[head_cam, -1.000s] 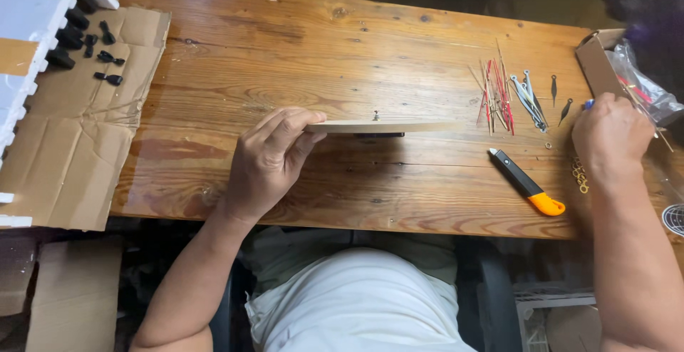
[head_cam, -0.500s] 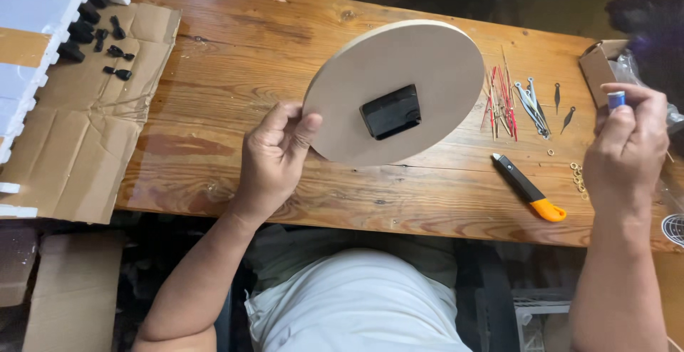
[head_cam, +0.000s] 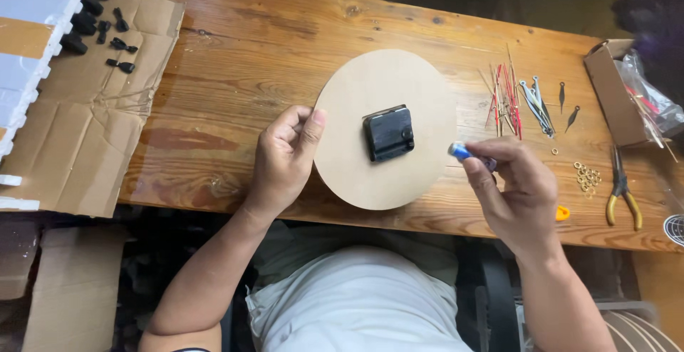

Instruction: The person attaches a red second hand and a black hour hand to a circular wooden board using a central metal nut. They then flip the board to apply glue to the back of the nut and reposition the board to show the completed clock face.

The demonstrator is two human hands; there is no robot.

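Observation:
My left hand (head_cam: pixel 287 156) grips the left edge of a round tan board (head_cam: pixel 385 85), holding it tilted up toward me. A black square clock movement (head_cam: pixel 389 133) is fixed at the board's middle. My right hand (head_cam: pixel 516 192) holds a small blue and white battery (head_cam: pixel 463 153) by one end, its tip near the board's right edge, just right of the movement. Both hands are over a wooden table (head_cam: pixel 249 53).
Thin red and metal clock hands (head_cam: pixel 507 92) lie right of the board, with small brass rings (head_cam: pixel 587 176), yellow-handled pliers (head_cam: pixel 622 189) and an open cardboard box (head_cam: pixel 611 92). Flattened cardboard (head_cam: pixel 78 138) with small black parts (head_cam: pixel 114 35) covers the table's left end.
The board went from edge-on to its back facing me, then lowered a little. My right hand moved left from the box at the table's right end, bringing the battery beside the movement.

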